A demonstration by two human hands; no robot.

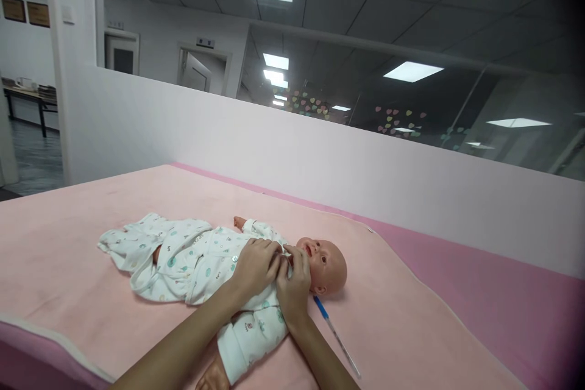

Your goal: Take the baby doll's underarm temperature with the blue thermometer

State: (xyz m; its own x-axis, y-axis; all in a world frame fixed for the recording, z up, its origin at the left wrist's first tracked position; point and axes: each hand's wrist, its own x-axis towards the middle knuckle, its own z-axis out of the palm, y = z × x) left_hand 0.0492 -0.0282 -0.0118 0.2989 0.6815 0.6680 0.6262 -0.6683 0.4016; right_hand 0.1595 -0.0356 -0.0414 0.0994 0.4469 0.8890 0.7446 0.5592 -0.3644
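Observation:
A baby doll point(335, 265) lies on its back with its head to the right, dressed in a white printed baby outfit point(214, 259). My left hand point(256, 265) rests on the upper chest, fingers closed at the collar. Close beside it, my right hand point(295, 280) pinches at the same neckline, just below the doll's chin. Both hands seem to grip the outfit's collar edge, though the fingertips partly hide it. A button shows on the chest left of my left hand. On the sheet near the doll's head lies a thin thermometer-like stick point(336, 335) with a blue end.
The doll lies on a pink padded sheet point(393, 311) over a darker pink surface point(512, 292). A low white wall point(274, 152) with glass above runs along the back. At far left, a doorway shows a dark table point(31, 94) with things on it.

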